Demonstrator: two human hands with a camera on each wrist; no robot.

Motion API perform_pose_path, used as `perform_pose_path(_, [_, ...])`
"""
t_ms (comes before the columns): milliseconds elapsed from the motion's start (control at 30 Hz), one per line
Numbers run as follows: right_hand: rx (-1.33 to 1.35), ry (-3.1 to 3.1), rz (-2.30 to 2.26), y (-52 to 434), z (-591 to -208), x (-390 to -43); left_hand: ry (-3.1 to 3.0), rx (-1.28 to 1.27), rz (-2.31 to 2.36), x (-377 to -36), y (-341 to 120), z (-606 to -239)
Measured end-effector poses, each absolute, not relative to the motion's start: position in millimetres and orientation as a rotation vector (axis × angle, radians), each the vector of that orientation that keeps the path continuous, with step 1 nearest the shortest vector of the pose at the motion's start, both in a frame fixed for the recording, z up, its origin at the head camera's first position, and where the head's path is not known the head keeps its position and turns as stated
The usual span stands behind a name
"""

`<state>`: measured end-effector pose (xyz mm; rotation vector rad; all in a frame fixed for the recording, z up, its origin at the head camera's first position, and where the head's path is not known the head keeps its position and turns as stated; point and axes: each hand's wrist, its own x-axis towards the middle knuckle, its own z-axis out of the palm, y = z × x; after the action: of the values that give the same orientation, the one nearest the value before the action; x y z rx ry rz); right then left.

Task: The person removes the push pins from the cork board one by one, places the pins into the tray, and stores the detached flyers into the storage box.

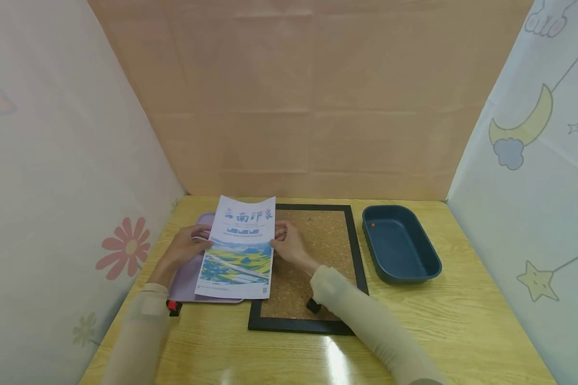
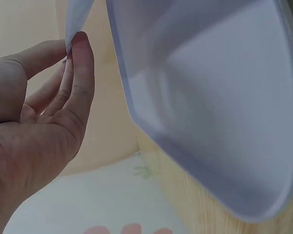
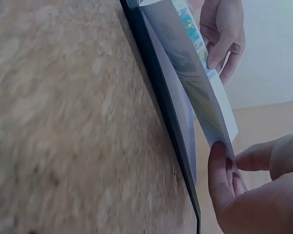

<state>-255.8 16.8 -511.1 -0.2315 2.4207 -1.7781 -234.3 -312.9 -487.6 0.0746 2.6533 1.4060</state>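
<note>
A printed poster sheet with blue lettering and a green and blue landscape is held up between both hands. My left hand pinches its left edge between thumb and fingers. On the opposite edge, my right hand pinches the paper the same way. Below the sheet lies a pale purple tray, partly hidden by the paper in the head view. The right forearm reaches across a black-framed cork board. In the right wrist view the sheet bows slightly, standing above the tray and the board's frame.
A dark blue basin stands right of the cork board, with a small orange dot inside. A black and red piece lies by the tray's front left corner. Patterned sheets close off both sides, and a tan backdrop rises behind the wooden table.
</note>
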Motion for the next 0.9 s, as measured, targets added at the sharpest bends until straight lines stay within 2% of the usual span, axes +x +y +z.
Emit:
perform_pose_path(300, [-0.236, 2.448, -1.734, -2.5, -514.3, -255.2, 2.618, 0.059, 1.46, -236.1, -333.4, -497.5])
perform_pose_path(567, [-0.239, 2.433, -1.736, -15.5, -521.6, -254.2, 2.599, -0.052, 1.411, -235.1, -339.7, -498.7])
perform_pose_path(900, [-0.246, 2.445, -1.685, -29.6, -521.4, -255.0, 2.659, -0.025, 1.378, -235.7, -351.6, -504.6])
